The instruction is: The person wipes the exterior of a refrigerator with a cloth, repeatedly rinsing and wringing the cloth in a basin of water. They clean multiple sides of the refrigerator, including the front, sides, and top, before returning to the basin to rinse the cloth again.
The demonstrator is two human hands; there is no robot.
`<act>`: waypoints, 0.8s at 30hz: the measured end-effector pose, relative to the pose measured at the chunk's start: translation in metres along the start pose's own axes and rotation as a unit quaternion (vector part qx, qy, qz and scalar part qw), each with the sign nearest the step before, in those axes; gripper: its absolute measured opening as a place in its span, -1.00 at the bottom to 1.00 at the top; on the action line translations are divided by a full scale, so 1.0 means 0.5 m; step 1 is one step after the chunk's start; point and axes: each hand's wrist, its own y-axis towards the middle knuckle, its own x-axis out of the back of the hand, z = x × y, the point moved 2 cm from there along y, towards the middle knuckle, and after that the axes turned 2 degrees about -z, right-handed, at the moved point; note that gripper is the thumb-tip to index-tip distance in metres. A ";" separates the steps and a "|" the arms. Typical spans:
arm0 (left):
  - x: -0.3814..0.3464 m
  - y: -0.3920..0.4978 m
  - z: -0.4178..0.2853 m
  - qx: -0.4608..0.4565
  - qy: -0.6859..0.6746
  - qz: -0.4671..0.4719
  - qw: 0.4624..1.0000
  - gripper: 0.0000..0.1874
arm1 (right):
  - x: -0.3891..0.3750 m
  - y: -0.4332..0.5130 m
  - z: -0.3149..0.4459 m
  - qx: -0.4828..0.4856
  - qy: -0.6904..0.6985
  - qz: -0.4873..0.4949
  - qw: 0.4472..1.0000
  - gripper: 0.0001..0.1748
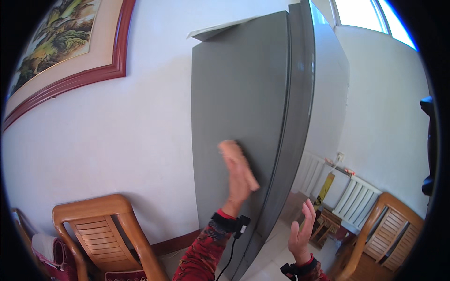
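Observation:
My left hand (240, 184) is pressed flat against the grey side panel of a tall refrigerator (239, 91). Under its palm and fingers is a pinkish-tan cloth (230, 147), blurred, so its folds cannot be made out. Lower down and to the right, my right hand (303, 230) is raised in the air near the refrigerator's front edge, fingers apart and nothing in it. Both wrists wear black straps over red patterned sleeves, and a black cable hangs from the left one.
Wooden slatted chairs stand at the lower left (93, 232) and lower right (386, 235). A white radiator (357, 200) is fixed under the window wall. A framed landscape picture (119, 52) hangs at the upper left. White sheet material (225, 26) overhangs the refrigerator's top.

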 end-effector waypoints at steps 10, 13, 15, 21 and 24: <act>-0.045 0.069 0.101 -0.189 0.083 0.100 0.973 -0.36 | -0.130 -0.031 -0.064 0.045 -0.018 0.028 0.998 -0.08; -0.026 0.142 0.224 -0.138 0.096 0.091 0.982 -0.37 | -0.187 -0.066 -0.104 0.065 0.015 -0.063 0.996 -0.07; 0.004 0.202 0.320 -0.120 0.102 0.083 0.984 -0.38 | -0.201 -0.092 -0.137 0.072 -0.031 -0.123 0.989 -0.19; 0.088 0.321 0.604 -0.019 0.008 -0.020 1.000 -0.46 | -0.164 -0.171 -0.172 -0.025 -0.170 -0.058 0.983 -0.11; 0.103 0.350 0.638 -0.038 0.027 -0.053 0.997 -0.53 | -0.140 -0.179 -0.147 -0.109 -0.104 -0.095 0.984 -0.08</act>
